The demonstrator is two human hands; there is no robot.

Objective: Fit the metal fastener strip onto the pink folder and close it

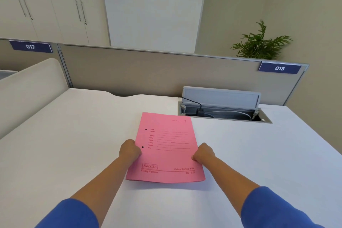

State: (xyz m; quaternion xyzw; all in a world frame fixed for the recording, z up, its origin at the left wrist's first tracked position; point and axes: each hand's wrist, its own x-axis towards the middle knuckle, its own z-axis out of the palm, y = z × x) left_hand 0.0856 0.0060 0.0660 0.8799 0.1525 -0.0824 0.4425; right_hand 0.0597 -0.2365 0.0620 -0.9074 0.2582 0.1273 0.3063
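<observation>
The closed folder (166, 148) lay flat mid-desk (74, 135). The left hand (129, 149) gripped its left edge; the right hand (202, 153) gripped its right edge. Bare desk surrounded it; the cable box (222, 111) sat just beyond its far corner.

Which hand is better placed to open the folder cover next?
Probably right: the right hand grips the pink folder at its free edge; the left hand holds the punched spine side.

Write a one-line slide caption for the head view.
Both hands, left and right, grip the closed pink folder by its side edges on the white desk.
</observation>
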